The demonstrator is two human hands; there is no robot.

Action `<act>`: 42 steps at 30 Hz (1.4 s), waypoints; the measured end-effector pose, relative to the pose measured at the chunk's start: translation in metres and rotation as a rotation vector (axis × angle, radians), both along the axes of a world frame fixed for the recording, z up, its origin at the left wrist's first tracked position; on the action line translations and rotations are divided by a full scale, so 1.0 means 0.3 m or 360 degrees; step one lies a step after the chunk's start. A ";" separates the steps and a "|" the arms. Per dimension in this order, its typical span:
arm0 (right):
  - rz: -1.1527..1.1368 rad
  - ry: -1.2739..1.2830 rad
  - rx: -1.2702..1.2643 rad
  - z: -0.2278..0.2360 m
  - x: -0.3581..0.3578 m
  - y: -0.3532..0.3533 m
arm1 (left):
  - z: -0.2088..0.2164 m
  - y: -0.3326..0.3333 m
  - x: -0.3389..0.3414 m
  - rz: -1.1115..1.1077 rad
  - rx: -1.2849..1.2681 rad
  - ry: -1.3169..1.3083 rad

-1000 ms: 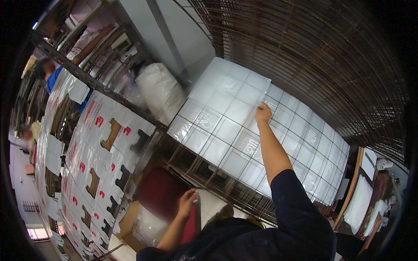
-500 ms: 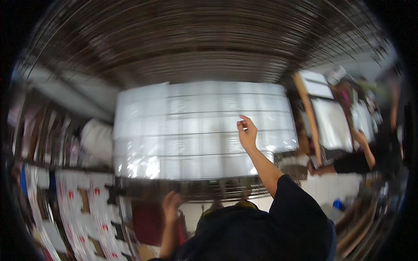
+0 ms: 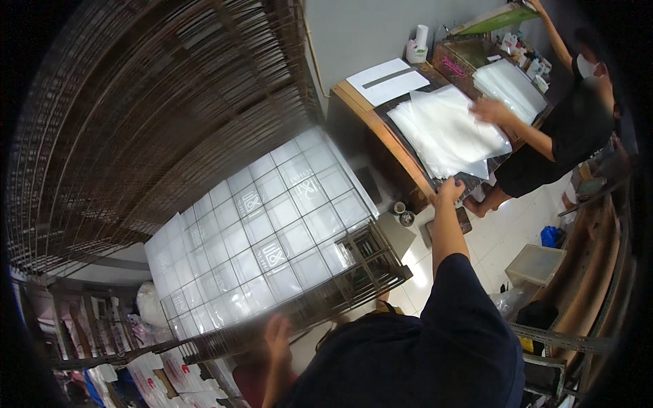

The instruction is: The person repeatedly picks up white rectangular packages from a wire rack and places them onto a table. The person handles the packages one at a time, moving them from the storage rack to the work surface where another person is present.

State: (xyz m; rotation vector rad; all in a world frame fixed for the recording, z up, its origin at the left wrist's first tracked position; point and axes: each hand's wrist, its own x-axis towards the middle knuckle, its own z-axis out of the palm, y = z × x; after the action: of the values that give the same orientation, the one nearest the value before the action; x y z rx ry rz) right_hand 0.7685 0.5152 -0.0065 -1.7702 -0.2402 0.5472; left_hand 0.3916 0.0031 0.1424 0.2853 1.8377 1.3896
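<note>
My right hand (image 3: 449, 192) is at the near corner of a wooden table, loosely bent, thumb and fingers apart, with nothing visible in it. Beside it lies a pile of clear plastic bags (image 3: 449, 132) on a dark board. My left hand (image 3: 277, 334), a little blurred, hangs by the near edge of a wire drying rack (image 3: 360, 262), fingers apart and nothing seen in it. On that rack lie flat translucent plastic bags (image 3: 272, 224) with white print, in overlapping rows. Whether either hand touches anything, I cannot tell.
Raised wire racks (image 3: 156, 115) tower over the far left. At the right a co-worker in dark clothes (image 3: 571, 149) reaches one hand over the bag pile and lifts a green-edged frame (image 3: 493, 19) with the other. A plastic box (image 3: 536, 264) stands on the tiled floor.
My view has swung right, so the table and the co-worker show more fully. My right hand has gone from over the rack to the table corner. My left hand stays low by the rack.
</note>
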 end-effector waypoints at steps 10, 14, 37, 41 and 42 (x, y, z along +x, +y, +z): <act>0.0732 -0.0515 -0.0468 0.205 0.023 0.022 | 0.061 0.112 0.228 -0.0046 -0.0205 0.0038; 0.0228 0.0074 -0.0030 0.133 0.062 0.035 | 0.034 0.210 0.246 -0.0264 -0.0033 -0.0013; 0.1047 0.0742 0.0914 1.113 0.395 -0.890 | 0.005 1.173 0.962 -0.1305 -0.0352 -0.2128; 0.1092 0.0703 0.0850 1.187 0.343 -0.979 | -0.152 1.122 1.030 -0.1760 -0.0182 -0.1858; 0.1155 0.0715 0.0825 1.177 0.329 -0.982 | -0.151 1.095 1.013 -0.1745 -0.0178 -0.1761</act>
State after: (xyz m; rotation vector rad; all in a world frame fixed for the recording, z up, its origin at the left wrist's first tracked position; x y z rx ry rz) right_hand 0.8673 0.2207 0.3465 -0.9860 -0.6505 1.2531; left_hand 0.6956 0.3315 0.0972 0.2979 0.5931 0.4365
